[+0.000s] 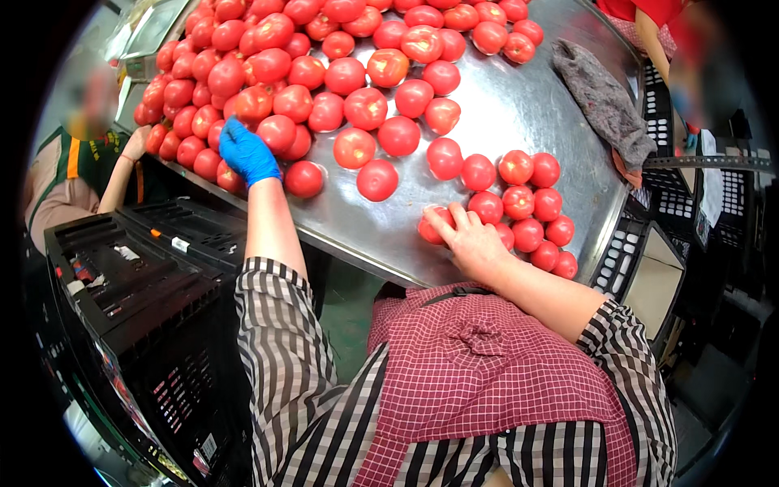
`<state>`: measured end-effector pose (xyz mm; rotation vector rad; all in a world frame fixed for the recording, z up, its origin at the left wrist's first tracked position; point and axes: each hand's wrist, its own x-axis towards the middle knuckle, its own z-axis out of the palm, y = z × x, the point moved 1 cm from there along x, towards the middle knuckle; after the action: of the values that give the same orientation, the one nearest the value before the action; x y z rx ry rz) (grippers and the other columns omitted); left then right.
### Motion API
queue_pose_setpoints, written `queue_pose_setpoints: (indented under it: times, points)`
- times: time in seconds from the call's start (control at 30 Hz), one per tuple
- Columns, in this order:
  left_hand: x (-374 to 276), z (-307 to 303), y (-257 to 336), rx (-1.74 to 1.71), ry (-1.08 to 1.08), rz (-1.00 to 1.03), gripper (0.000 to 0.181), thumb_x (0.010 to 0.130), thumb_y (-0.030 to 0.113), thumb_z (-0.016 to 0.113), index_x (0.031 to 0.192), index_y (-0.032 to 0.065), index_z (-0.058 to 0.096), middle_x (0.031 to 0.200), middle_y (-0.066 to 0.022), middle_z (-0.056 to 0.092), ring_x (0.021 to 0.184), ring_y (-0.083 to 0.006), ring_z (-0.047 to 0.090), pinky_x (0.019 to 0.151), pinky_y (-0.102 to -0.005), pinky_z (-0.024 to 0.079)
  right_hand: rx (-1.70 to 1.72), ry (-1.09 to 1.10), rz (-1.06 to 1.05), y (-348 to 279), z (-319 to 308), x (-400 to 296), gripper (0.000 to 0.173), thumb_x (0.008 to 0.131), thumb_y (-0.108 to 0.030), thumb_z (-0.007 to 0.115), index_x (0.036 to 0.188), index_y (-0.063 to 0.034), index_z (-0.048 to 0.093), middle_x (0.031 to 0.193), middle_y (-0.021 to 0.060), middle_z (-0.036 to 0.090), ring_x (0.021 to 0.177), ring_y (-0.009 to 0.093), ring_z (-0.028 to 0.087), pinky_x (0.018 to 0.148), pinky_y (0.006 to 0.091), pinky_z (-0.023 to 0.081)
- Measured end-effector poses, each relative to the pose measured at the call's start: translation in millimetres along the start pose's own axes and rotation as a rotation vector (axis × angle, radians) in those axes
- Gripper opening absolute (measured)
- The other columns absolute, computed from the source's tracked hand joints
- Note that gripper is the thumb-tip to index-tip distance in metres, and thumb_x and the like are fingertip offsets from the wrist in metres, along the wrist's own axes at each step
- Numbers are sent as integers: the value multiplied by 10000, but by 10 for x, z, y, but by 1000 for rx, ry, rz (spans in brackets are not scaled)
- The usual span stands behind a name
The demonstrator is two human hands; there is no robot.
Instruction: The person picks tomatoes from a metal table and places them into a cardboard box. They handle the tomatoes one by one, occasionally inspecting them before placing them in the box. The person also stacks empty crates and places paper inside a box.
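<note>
Red tomatoes (226, 77) lie in a dense heap at the left of a metal table (365, 234), thinning out towards its middle. At the heap's near edge is my left hand (248, 152) in a blue glove, its fingers against the tomatoes; whether it grips one cannot be told. My right hand (471, 243), bare, rests with its fingers on a tomato (433, 225) at the near side of the table. Just right of that hand, a smaller group of tomatoes (527, 235) stands close together in rough rows.
A grey cloth (599, 100) lies along the table's right edge. Black plastic crates (182, 377) stand at the lower left, and more crates (614, 259) at the right. One person (79, 176) is at the left edge; another person's arm (652, 45) shows at the upper right.
</note>
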<state>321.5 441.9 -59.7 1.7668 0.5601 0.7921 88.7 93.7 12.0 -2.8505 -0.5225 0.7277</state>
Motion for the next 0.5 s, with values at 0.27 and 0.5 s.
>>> queue_pose_setpoints:
  times: [0.27,0.5]
  points:
    - [-89,-48,137,-4,24,43,428,957,340,509,994,-60,655,876,-204,661,772,-270,594,713,-390,470,0,-2,-85,-11,67,44,740,780,-32,565,1444,-235,310,1255,214,423,884,354,592,729,470,553]
    - [-50,-71,89,84,41,-10,458,950,384,523,982,-57,641,944,-251,631,851,-372,598,759,-442,476,341,-129,-54,-267,-45,207,831,671,-88,737,1384,-197,326,1224,181,422,1032,400,581,802,468,548]
